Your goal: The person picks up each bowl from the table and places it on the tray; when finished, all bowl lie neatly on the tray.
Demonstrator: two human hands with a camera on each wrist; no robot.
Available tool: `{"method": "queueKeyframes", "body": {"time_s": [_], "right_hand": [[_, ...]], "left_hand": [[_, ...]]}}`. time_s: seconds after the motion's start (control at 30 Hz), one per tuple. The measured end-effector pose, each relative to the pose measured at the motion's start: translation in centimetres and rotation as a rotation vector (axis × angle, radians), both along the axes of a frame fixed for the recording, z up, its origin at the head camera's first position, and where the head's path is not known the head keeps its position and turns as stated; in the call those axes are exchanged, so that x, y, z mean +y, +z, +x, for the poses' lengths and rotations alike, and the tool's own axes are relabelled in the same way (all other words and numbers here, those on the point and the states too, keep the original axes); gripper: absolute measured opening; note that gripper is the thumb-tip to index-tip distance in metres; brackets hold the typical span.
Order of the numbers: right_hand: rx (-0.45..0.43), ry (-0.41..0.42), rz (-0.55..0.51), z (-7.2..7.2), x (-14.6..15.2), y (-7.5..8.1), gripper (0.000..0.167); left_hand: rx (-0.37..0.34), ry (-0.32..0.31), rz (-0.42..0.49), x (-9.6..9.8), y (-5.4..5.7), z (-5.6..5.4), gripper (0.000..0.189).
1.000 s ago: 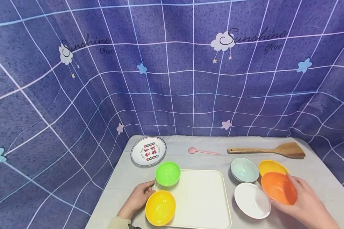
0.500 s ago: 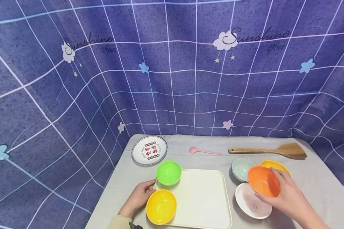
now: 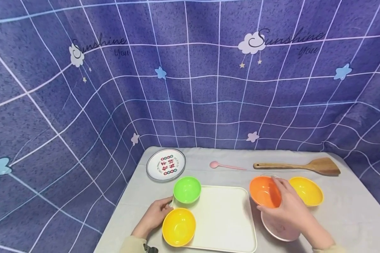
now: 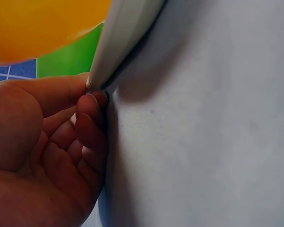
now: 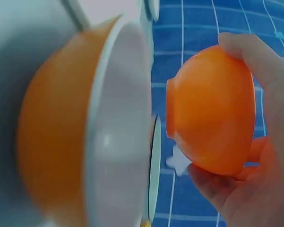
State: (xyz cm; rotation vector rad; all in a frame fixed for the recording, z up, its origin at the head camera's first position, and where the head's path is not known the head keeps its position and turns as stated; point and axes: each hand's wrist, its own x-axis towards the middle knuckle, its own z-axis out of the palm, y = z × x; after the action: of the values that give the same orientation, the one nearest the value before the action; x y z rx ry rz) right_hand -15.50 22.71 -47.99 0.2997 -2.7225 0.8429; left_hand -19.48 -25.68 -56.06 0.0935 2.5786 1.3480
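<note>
My right hand (image 3: 285,207) grips an orange bowl (image 3: 262,191) by its sides, thumb and fingers spread round it. In the right wrist view the orange bowl (image 5: 212,111) hangs clear above a bowl that is white inside and orange outside (image 5: 120,132). From the head, that white-lined bowl (image 3: 278,230) is partly hidden under the hand. My left hand (image 3: 155,216) pinches the left edge of a cream tray (image 3: 223,218); the left wrist view shows thumb and fingertips at the tray rim (image 4: 118,42). A green bowl (image 3: 187,189) and a yellow bowl (image 3: 178,227) sit at the tray's left side.
A second yellow bowl (image 3: 305,191) stands at the right. The pale blue bowl is mostly hidden behind the orange one. Along the back lie a printed plate (image 3: 166,165), a pink spoon (image 3: 228,166) and a wooden spatula (image 3: 297,166). A patterned curtain (image 3: 190,88) borders the table.
My right hand has carried the orange bowl leftward from beside the right-hand yellow bowl, across the white-lined bowl, toward the tray. My left hand stays at the tray's edge.
</note>
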Motion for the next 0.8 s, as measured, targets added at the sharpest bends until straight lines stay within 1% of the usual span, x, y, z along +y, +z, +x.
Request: {"method": "queueKeyframes", "body": {"time_s": [0.1,0.2,0.3,0.47,0.63,0.8], "right_hand": [[0.014,0.045,-0.001,-1.1,-1.9,-0.2,0.117],[0.031,0.088,-0.002,-2.1,-4.0,-0.7,0.113],[0.034,0.125,-0.002,-3.0,-6.4,-1.7,0.111],[0.023,0.17,-0.005,-4.5,-10.0,-3.5,0.111],[-0.026,0.182,-0.03,-5.6,-11.7,-4.9,0.113],[-0.078,0.17,-0.072,-6.2,-12.6,-6.0,0.119]], "left_hand": [[0.0,0.0,0.004,0.0,-0.1,0.0,0.054],[0.001,-0.003,0.009,0.0,-0.1,-0.1,0.054],[0.001,-0.005,0.004,0.1,-0.1,-0.1,0.054],[0.014,-0.002,-0.006,0.2,0.1,0.0,0.053],[0.023,-0.006,-0.018,0.4,0.3,0.1,0.054],[0.018,0.004,-0.036,0.3,0.1,0.1,0.053]]}}
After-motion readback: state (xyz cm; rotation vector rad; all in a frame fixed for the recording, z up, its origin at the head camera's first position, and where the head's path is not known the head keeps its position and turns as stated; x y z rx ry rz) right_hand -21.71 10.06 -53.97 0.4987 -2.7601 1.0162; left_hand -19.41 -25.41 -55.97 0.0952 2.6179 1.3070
